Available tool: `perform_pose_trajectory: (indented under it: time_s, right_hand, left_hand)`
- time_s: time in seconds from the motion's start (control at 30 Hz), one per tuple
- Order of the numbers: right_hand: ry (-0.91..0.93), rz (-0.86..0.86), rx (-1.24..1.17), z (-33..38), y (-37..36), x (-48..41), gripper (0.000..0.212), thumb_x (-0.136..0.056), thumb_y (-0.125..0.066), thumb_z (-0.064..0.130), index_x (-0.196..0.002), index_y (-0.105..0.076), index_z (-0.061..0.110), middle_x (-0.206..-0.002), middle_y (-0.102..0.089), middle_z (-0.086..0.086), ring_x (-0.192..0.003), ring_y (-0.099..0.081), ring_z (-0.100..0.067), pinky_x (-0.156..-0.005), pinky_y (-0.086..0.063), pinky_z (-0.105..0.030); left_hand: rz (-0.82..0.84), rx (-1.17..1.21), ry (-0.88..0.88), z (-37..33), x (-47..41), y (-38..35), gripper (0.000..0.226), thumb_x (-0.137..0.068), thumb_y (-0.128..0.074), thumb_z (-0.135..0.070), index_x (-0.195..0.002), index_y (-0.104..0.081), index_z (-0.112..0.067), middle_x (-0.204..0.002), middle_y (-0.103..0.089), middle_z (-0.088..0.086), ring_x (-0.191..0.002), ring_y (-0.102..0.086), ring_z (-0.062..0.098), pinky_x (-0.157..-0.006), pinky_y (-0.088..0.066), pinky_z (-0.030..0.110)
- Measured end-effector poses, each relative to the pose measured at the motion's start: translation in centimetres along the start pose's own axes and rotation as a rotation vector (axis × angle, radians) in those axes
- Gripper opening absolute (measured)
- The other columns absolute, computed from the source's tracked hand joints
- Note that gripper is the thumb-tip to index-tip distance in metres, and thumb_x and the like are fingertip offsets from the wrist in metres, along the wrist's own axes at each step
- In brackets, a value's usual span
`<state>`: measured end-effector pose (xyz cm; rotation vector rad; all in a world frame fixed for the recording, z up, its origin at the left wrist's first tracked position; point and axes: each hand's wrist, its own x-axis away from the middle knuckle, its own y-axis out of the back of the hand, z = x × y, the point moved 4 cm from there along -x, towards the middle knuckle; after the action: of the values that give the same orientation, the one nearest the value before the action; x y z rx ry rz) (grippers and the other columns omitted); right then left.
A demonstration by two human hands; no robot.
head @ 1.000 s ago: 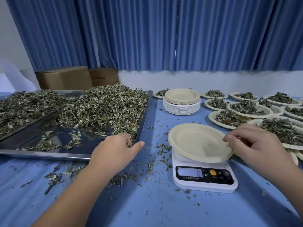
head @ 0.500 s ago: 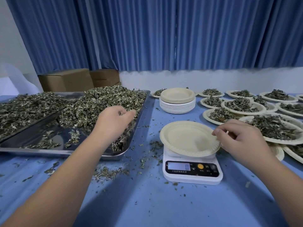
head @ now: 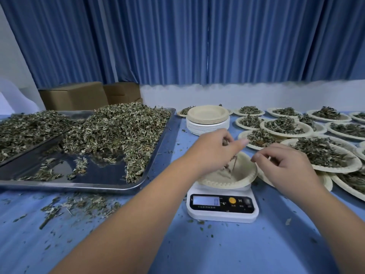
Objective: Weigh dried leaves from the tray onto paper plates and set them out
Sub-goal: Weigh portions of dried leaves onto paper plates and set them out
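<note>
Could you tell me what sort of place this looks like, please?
Probably a small workroom for portioning herbs: a metal tray heaped with dried leaves, a kitchen scale bearing a paper plate, and many filled plates set out on a blue table.

Location type: a small workroom for weighing out bulk plant material by hand (stock on the left, portions on the right).

Indicators:
- one long table (head: 237,254) under a blue cover
- a large metal tray (head: 88,187) heaped with dried leaves (head: 122,127)
- a digital scale (head: 222,208) between the tray and the filled plates (head: 339,170), which lie in rows
- a stack of empty paper plates (head: 207,119)
- cardboard boxes (head: 73,95) against the wall
- full-length blue curtains (head: 177,36) behind
</note>
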<state>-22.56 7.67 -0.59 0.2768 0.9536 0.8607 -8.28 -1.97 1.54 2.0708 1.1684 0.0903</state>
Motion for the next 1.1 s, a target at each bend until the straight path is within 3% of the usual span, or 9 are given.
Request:
perform_pose_trajectory:
  time_s: [0.17, 0.23, 0.33, 0.43, 0.57, 0.73, 0.93, 1.0, 1.1]
  right_hand:
    - [0.023, 0.003, 0.010, 0.0, -0.2, -0.1, 0.023, -0.084, -0.067, 0.010, -0.068, -0.068, 0.027, -0.074, -0.062, 0.007, -0.068, -0.052, -0.013, -0.061, -0.036, -0.012]
    - [0.032, 0.003, 0.006, 0.0, -0.2, -0.1, 0.025, -0.085, -0.067, 0.012, -0.068, -0.067, 0.030, -0.075, -0.063, 0.007, -0.063, -0.052, -0.015, -0.060, -0.036, -0.012]
    - [0.038, 0.007, -0.012, 0.1, -0.1, -0.1, 0.031, -0.085, -0.066, 0.012, -0.065, -0.063, 0.036, -0.076, -0.064, 0.009, -0.061, -0.054, -0.018, -0.061, -0.037, -0.014]
    - [0.045, 0.007, -0.010, 0.1, -0.1, 0.0, 0.030, -0.086, -0.066, 0.012, -0.066, -0.063, 0.035, -0.076, -0.063, 0.010, -0.064, -0.052, -0.017, -0.060, -0.037, -0.013]
    - [0.028, 0.029, 0.000, 0.0, -0.5, 0.1, 0.023, -0.086, -0.066, 0.014, -0.068, -0.068, 0.028, -0.075, -0.063, 0.009, -0.066, -0.053, -0.015, -0.058, -0.036, -0.011]
    - [0.027, 0.039, 0.001, 0.2, -0.5, 0.0, 0.029, -0.086, -0.065, 0.014, -0.067, -0.066, 0.036, -0.076, -0.063, 0.009, -0.068, -0.054, -0.015, -0.057, -0.036, -0.012]
    - [0.044, 0.013, 0.006, 0.5, -0.3, 0.1, 0.036, -0.086, -0.066, 0.010, -0.066, -0.063, 0.039, -0.074, -0.063, 0.005, -0.072, -0.054, -0.016, -0.058, -0.036, -0.013]
    - [0.045, 0.011, 0.012, 0.5, -0.4, 0.1, 0.035, -0.085, -0.067, 0.009, -0.066, -0.063, 0.038, -0.073, -0.062, 0.007, -0.073, -0.054, -0.014, -0.059, -0.036, -0.012]
    - [0.045, 0.014, 0.013, 0.5, -0.4, 0.2, 0.035, -0.086, -0.067, 0.010, -0.066, -0.063, 0.038, -0.073, -0.061, 0.007, -0.071, -0.054, -0.008, -0.058, -0.035, -0.009]
  left_hand:
    - [0.123, -0.163, -0.114, 0.9, 1.3, -0.2, 0.043, -0.090, -0.048, -0.062, -0.122, -0.055, -0.035, -0.125, -0.057, -0.018, -0.109, -0.052, 0.002, -0.085, -0.038, 0.023]
    - [0.050, -0.161, -0.164, 1.3, 2.0, 1.2, 0.044, -0.092, -0.048, -0.059, -0.128, -0.053, -0.035, -0.131, -0.055, -0.017, -0.116, -0.049, 0.000, -0.089, -0.037, 0.022]
    - [-0.160, -0.213, -0.137, 3.3, 3.2, 5.1, 0.033, -0.093, -0.052, -0.050, -0.121, -0.058, -0.034, -0.116, -0.060, -0.017, -0.103, -0.055, -0.001, -0.088, -0.046, 0.026]
    - [-0.301, -0.492, 0.040, 7.5, 4.7, 9.4, 0.042, -0.093, -0.044, -0.054, -0.126, -0.055, -0.029, -0.123, -0.057, -0.006, -0.106, -0.055, 0.010, -0.095, -0.047, 0.036]
    - [-0.010, -0.492, 0.482, 12.9, 6.5, 11.3, 0.087, -0.080, -0.019, -0.081, -0.150, -0.028, -0.031, -0.154, -0.031, 0.003, -0.135, -0.039, 0.024, -0.108, -0.033, 0.044]
    - [0.120, -0.533, 0.480, 13.0, 6.8, 10.1, 0.093, -0.076, -0.023, -0.085, -0.148, -0.036, -0.027, -0.147, -0.045, -0.002, -0.125, -0.048, 0.021, -0.097, -0.039, 0.035]
    - [0.000, -0.724, 0.480, 12.8, 7.2, 9.4, 0.057, -0.090, -0.037, -0.070, -0.103, -0.050, -0.016, -0.084, -0.056, -0.002, -0.076, -0.057, 0.016, -0.068, -0.051, 0.035]
    - [-0.071, -0.710, 0.489, 12.6, 7.2, 9.4, 0.059, -0.090, -0.035, -0.070, -0.111, -0.048, -0.017, -0.092, -0.056, 0.001, -0.083, -0.058, 0.021, -0.076, -0.053, 0.040]
    - [-0.087, -0.667, 0.530, 12.5, 7.3, 9.5, 0.073, -0.087, -0.030, -0.076, -0.139, -0.035, -0.025, -0.128, -0.052, 0.006, -0.111, -0.055, 0.029, -0.091, -0.049, 0.046]
